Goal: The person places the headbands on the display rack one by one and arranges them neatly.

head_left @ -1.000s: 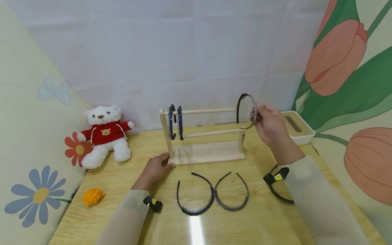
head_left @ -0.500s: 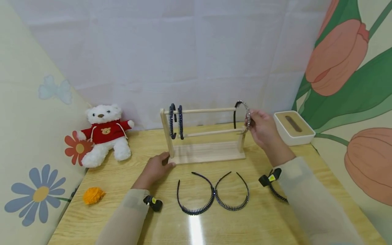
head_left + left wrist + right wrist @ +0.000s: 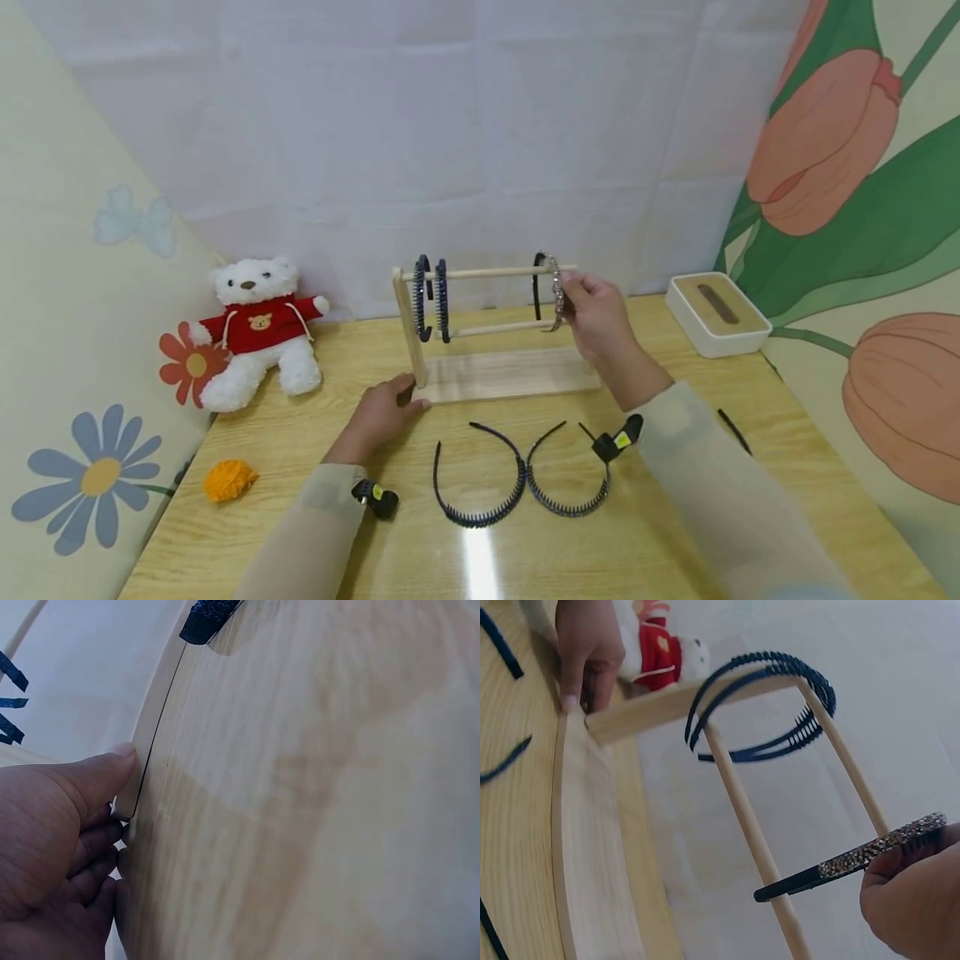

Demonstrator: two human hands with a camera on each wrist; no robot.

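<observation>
My right hand (image 3: pixel 603 321) pinches a headband (image 3: pixel 557 292) with a sparkly, rhinestone-covered band. It goes around the rods of the wooden rack (image 3: pixel 502 375), near their right end; the right wrist view shows its dark tip (image 3: pixel 769 892) past the lower rod (image 3: pixel 742 814). At the rack's left front corner, my left hand (image 3: pixel 382 417) grips the base, thumb on the edge and fingers curled at the corner in the left wrist view. Two dark blue toothed headbands (image 3: pixel 442 300) hang at the left end of the rods.
Two headbands (image 3: pixel 483 521) lie on the table before the rack, side by side. Another dark headband (image 3: pixel 733 431) lies partly under my right sleeve. A white box (image 3: pixel 720 315) stands right, a teddy bear (image 3: pixel 258 333) and an orange bundle (image 3: pixel 228 481) left.
My right hand has moved left and slightly down, bringing the sparkly headband from beyond the rods' right end onto them. My left hand has stayed at the rack's corner.
</observation>
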